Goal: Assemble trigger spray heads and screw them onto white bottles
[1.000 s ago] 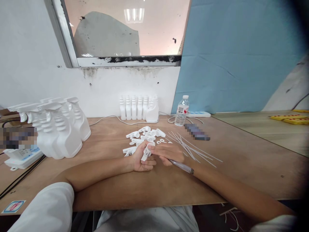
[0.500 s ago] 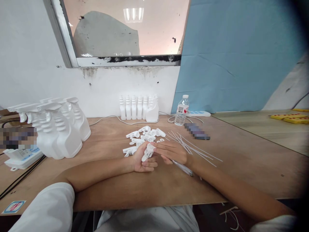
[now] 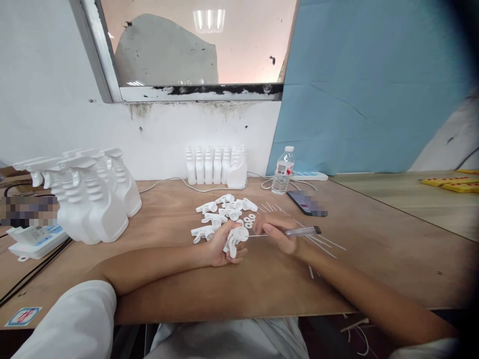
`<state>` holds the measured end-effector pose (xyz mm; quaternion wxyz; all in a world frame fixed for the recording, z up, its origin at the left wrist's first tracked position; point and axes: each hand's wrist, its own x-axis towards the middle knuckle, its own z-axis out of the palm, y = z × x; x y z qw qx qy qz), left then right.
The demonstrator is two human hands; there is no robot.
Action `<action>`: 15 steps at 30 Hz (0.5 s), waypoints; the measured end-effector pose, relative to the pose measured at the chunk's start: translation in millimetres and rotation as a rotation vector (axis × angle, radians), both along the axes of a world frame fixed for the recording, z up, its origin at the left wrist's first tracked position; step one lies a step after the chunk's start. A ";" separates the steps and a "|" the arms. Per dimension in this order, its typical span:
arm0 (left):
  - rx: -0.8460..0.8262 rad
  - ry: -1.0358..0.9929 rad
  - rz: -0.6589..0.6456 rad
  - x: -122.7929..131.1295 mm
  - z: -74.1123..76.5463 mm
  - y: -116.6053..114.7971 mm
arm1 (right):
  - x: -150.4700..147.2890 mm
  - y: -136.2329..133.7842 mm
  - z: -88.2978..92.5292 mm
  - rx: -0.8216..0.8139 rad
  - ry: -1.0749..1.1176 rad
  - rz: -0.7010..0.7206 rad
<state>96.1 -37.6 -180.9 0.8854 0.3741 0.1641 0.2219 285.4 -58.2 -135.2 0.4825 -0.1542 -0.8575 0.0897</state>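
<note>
My left hand (image 3: 218, 250) is closed around a white trigger spray head (image 3: 237, 236), its round end turned to the right. My right hand (image 3: 280, 230) grips a screwdriver (image 3: 304, 231) with a clear handle; the thin shaft points left and its tip reaches the round end of the spray head. Whether the tip goes inside, I cannot tell. Just beyond my hands lie several more white trigger spray heads (image 3: 214, 219). Small white rings (image 3: 248, 221) are beside them. Thin white tubes (image 3: 328, 243) lie on the table, partly under my right hand and forearm.
Large white spray bottles (image 3: 103, 214) stand at the left, near a power strip (image 3: 37, 244). Smaller white bottles (image 3: 208, 167) line the wall. A water bottle (image 3: 283, 172), a phone (image 3: 305, 202) and another power strip (image 3: 310, 176) are at the back right.
My right hand has drawn back from the spray head and swung the screwdriver level, its tip now at the round end. The spray head has turned in my left hand. More white rings show.
</note>
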 end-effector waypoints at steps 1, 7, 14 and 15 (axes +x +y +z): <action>0.010 0.016 0.017 0.5 -0.1 -1.1 | 0.2 0.6 -0.8 -0.004 -0.003 -0.008; 0.052 0.079 0.119 2.0 4.5 -7.8 | -1.0 2.5 -1.2 0.043 -0.037 0.023; 0.054 0.119 0.141 2.9 4.7 -8.6 | 6.8 8.8 -11.6 0.077 -0.151 0.012; 0.052 0.114 0.134 2.7 4.5 -8.3 | 7.9 10.0 -13.4 0.102 -0.170 0.005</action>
